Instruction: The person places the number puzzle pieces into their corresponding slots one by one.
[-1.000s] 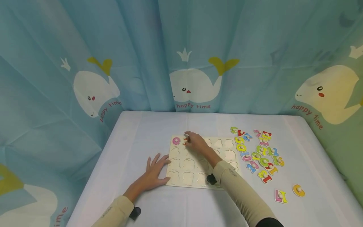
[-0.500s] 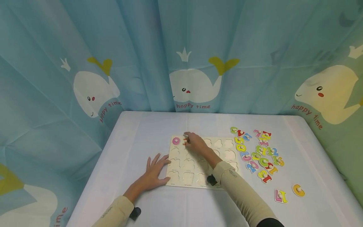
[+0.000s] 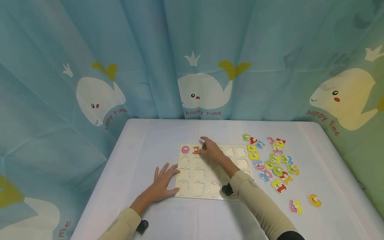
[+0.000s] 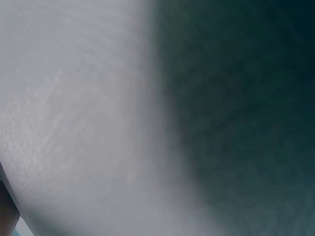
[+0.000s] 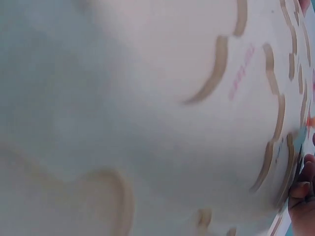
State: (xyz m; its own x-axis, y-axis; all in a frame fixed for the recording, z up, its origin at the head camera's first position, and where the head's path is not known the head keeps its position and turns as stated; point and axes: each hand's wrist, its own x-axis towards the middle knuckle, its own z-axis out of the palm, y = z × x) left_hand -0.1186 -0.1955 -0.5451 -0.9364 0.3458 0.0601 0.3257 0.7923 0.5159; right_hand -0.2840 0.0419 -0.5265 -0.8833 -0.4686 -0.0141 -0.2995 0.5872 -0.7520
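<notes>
A pale puzzle board with rows of cut-out recesses lies on the table. In its top row sit a pink 0 piece and a red 1 piece. My right hand is over the board just right of the red piece, its index finger extended and nothing visibly held. The right wrist view shows part of that hand at the right edge, above the recesses. My left hand rests with spread fingers, fingertips and thumb touching the board's left edge. The left wrist view is mostly blurred cloth.
Several colourful knobbed number pieces lie in a loose cluster right of the board. Closer to the front right are a pink-and-yellow piece and an orange piece. A white cloth covers the table; a whale-print curtain hangs behind.
My right hand has let go of the red 1 piece and shifted slightly right, uncovering it on the board. The left hand has stayed put.
</notes>
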